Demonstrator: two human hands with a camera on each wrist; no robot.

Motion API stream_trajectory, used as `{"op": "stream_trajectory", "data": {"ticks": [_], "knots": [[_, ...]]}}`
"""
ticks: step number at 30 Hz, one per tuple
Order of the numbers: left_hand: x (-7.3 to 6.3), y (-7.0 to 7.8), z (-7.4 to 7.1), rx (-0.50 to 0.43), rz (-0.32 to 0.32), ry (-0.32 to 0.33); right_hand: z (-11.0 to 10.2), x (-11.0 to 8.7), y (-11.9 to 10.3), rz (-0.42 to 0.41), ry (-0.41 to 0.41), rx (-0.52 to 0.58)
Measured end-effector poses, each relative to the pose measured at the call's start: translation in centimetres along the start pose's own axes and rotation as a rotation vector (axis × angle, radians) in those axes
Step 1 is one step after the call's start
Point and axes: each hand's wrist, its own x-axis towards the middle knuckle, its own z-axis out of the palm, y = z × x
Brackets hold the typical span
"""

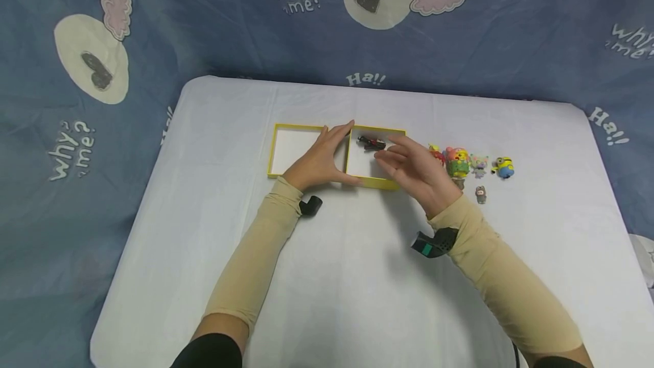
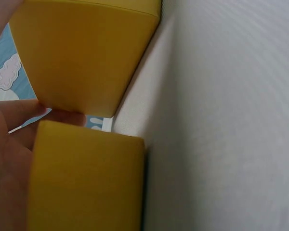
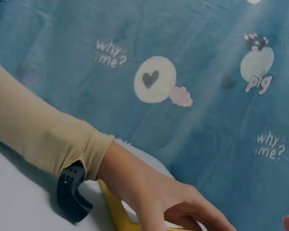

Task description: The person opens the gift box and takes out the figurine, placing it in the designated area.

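Two shallow yellow boxes with white insides lie side by side in the head view: a left box (image 1: 272, 152) and a right box (image 1: 380, 184). My left hand (image 1: 323, 159) spans the right box at its left end, thumb at the near wall and fingers at the far wall. In the left wrist view, fingers (image 2: 24, 113) touch the far end of a yellow wall (image 2: 82, 57). A small dark item with some red (image 1: 371, 143) lies inside the right box. Over that box's right edge hovers my right hand (image 1: 420, 174), fingers loosely bent, with nothing visible in them.
Right of the boxes stand several small toy figures: a pig figure in green (image 1: 457, 163), a pale figure (image 1: 479, 165), a yellow-and-blue minion (image 1: 504, 167) and a little brown figure (image 1: 481, 194). A white cloth (image 1: 327, 277) covers the table; a blue printed curtain (image 1: 230, 27) hangs behind.
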Motion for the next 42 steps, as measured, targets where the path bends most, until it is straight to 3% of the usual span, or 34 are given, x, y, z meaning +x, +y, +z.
{"op": "stream_trajectory", "data": {"ticks": [7, 15, 20, 24, 38, 42], "knots": [[0.1, 0.0, 0.0, -0.002, -0.005, -0.011, 0.8, 1.8, 0.5, 0.011, 0.089, 0.047], [-0.1, 0.3, -0.2, 0.009, -0.016, -0.01, 1.3, 2.6, 0.8, 0.008, 0.078, 0.041], [-0.2, 0.4, -0.3, 0.0, -0.025, -0.016, 1.6, 3.2, 1.0, -0.001, 0.048, 0.113], [-0.2, 0.4, -0.3, 0.006, -0.014, -0.009, 1.8, 3.8, 0.9, 0.006, 0.072, 0.151], [-0.2, 0.4, -0.1, -0.001, -0.02, -0.012, 1.6, 3.8, 0.9, 0.0, 0.09, 0.06], [-0.2, 0.3, -0.2, -0.001, -0.023, -0.013, 1.5, 3.4, 1.0, -0.01, 0.064, -0.007]]}}
